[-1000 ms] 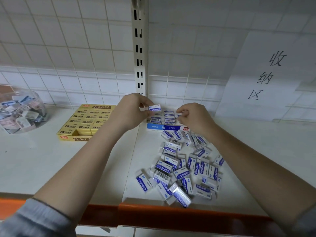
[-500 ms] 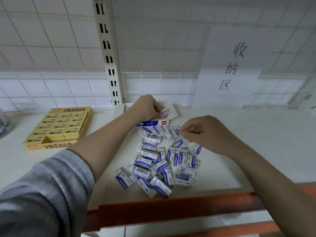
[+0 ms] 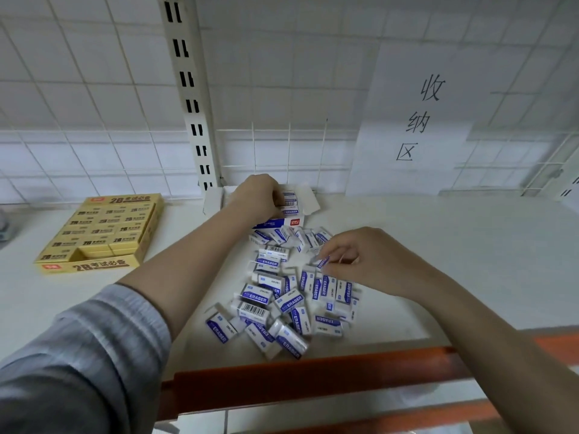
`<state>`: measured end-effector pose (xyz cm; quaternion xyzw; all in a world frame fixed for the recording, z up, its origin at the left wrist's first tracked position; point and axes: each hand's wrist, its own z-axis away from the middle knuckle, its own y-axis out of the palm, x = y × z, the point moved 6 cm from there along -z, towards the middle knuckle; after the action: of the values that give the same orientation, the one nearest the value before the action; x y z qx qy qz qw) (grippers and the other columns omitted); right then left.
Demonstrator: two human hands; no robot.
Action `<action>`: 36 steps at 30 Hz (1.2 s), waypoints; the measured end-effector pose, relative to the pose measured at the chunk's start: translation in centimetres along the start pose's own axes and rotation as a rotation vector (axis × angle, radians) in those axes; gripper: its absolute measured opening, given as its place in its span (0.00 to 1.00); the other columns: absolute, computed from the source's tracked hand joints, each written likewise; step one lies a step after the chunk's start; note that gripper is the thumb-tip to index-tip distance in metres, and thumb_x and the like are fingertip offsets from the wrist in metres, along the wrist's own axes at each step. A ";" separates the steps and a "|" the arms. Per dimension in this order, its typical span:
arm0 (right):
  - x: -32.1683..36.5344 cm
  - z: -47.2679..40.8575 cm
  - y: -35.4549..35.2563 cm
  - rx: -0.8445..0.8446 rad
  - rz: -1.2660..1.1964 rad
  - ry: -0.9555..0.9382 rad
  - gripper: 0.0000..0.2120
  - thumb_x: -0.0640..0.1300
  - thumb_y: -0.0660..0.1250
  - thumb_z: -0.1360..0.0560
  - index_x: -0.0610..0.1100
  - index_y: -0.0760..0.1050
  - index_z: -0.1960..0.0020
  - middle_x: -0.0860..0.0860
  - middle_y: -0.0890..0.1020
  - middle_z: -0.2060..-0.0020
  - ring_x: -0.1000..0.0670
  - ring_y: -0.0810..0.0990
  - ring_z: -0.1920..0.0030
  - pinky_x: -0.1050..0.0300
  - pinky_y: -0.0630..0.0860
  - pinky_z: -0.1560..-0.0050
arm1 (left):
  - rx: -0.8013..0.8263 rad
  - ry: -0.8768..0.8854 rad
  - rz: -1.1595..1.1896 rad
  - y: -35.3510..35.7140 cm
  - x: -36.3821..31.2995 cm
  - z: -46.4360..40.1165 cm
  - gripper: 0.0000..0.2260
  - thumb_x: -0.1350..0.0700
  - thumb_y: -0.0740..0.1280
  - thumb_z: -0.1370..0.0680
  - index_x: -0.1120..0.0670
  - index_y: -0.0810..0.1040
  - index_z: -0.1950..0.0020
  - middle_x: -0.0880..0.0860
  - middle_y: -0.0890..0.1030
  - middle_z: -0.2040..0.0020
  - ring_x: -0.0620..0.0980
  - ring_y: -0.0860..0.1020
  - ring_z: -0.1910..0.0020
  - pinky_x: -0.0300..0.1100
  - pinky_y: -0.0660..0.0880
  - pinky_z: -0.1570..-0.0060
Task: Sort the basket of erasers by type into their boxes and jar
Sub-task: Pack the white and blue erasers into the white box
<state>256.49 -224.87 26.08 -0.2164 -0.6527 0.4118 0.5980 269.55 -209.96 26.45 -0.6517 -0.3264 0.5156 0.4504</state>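
A heap of several blue-and-white erasers [image 3: 282, 299] lies on the white shelf. Behind it stands an open blue-and-white eraser box [image 3: 310, 200] with erasers packed inside. My left hand [image 3: 258, 195] is curled over the box's left part, fingers down among the packed erasers; whether it holds one is hidden. My right hand [image 3: 354, 256] hovers over the heap's upper right and pinches a blue-and-white eraser [image 3: 323, 262] between thumb and fingers. A yellow 2B eraser box [image 3: 97, 234], nearly full, sits at the left.
A slotted metal upright [image 3: 191, 98] and a wire grid back the shelf. A paper sign [image 3: 419, 120] hangs at the right. An orange rail [image 3: 313, 368] runs along the shelf's front edge. The jar's edge [image 3: 4, 227] shows at far left.
The view swung right, pushing the jar almost out of frame. My left hand went down into the blue box with its eraser. My right hand dropped to the heap and picked an eraser.
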 end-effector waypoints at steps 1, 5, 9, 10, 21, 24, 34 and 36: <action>0.0 0.0 0.4 0.036 0.008 0.003 0.07 0.51 0.72 0.29 0.56 0.79 0.51 0.59 0.81 0.57 0.66 0.78 0.61 0.73 0.70 0.60 | -0.016 0.009 0.021 -0.3 0.2 0.3 0.07 0.57 0.72 0.28 0.54 0.82 0.51 0.52 0.81 0.50 0.50 0.78 0.50 0.43 0.76 0.50; 0.3 0.1 1.3 0.127 0.038 0.012 0.20 0.58 0.74 0.34 0.55 0.78 0.43 0.58 0.78 0.51 0.63 0.78 0.59 0.66 0.72 0.57 | -0.035 0.015 0.055 -1.6 1.1 2.3 0.08 0.59 0.70 0.26 0.53 0.81 0.48 0.51 0.80 0.48 0.46 0.75 0.53 0.39 0.72 0.52; 1.1 0.1 1.5 0.162 0.163 -0.020 0.26 0.59 0.76 0.37 0.55 0.76 0.41 0.59 0.73 0.53 0.66 0.71 0.64 0.67 0.66 0.61 | -0.070 0.041 0.111 -3.1 0.9 5.4 0.08 0.61 0.67 0.25 0.53 0.82 0.47 0.50 0.82 0.49 0.47 0.78 0.53 0.38 0.73 0.49; 1.1 0.2 1.6 0.156 0.176 -0.020 0.25 0.57 0.76 0.37 0.55 0.76 0.41 0.59 0.73 0.53 0.66 0.70 0.64 0.66 0.66 0.62 | -0.066 0.054 0.135 -3.3 0.9 6.3 0.09 0.61 0.67 0.25 0.53 0.82 0.47 0.49 0.82 0.50 0.46 0.78 0.53 0.36 0.73 0.51; 0.9 1.5 -0.1 -0.077 -0.219 0.006 0.20 0.41 0.73 0.30 0.57 0.74 0.42 0.60 0.76 0.43 0.60 0.81 0.54 0.70 0.73 0.60 | 0.201 0.092 0.249 0.0 0.7 13.5 0.09 0.54 0.69 0.25 0.43 0.82 0.46 0.32 0.75 0.55 0.32 0.73 0.55 0.23 0.67 0.54; 0.4 1.4 -0.1 -0.197 -0.301 0.037 0.28 0.38 0.72 0.28 0.57 0.68 0.34 0.58 0.74 0.42 0.56 0.79 0.48 0.68 0.74 0.54 | 0.174 0.059 0.240 -0.2 0.5 13.2 0.08 0.55 0.70 0.26 0.45 0.83 0.50 0.35 0.75 0.58 0.34 0.73 0.59 0.22 0.67 0.59; 1.9 -6.1 -2.2 -0.322 -0.018 -0.069 0.12 0.42 0.69 0.26 0.44 0.80 0.43 0.51 0.83 0.49 0.60 0.77 0.55 0.74 0.69 0.58 | -0.131 0.006 0.401 -1.1 1.6 14.1 0.07 0.57 0.62 0.21 0.45 0.72 0.56 0.41 0.77 0.59 0.38 0.75 0.62 0.27 0.68 0.63; 2.1 -8.4 -2.0 -0.265 0.112 -0.067 0.15 0.41 0.68 0.25 0.43 0.78 0.39 0.49 0.80 0.43 0.57 0.75 0.50 0.65 0.68 0.52 | -0.209 -0.029 0.454 -1.4 2.2 14.2 0.09 0.56 0.62 0.21 0.43 0.71 0.57 0.42 0.78 0.61 0.38 0.76 0.62 0.28 0.69 0.60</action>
<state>264.57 -222.02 28.47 -0.3155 -0.7079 0.3616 0.5182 256.43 -203.90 26.01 -0.7440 -0.2297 0.5763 0.2483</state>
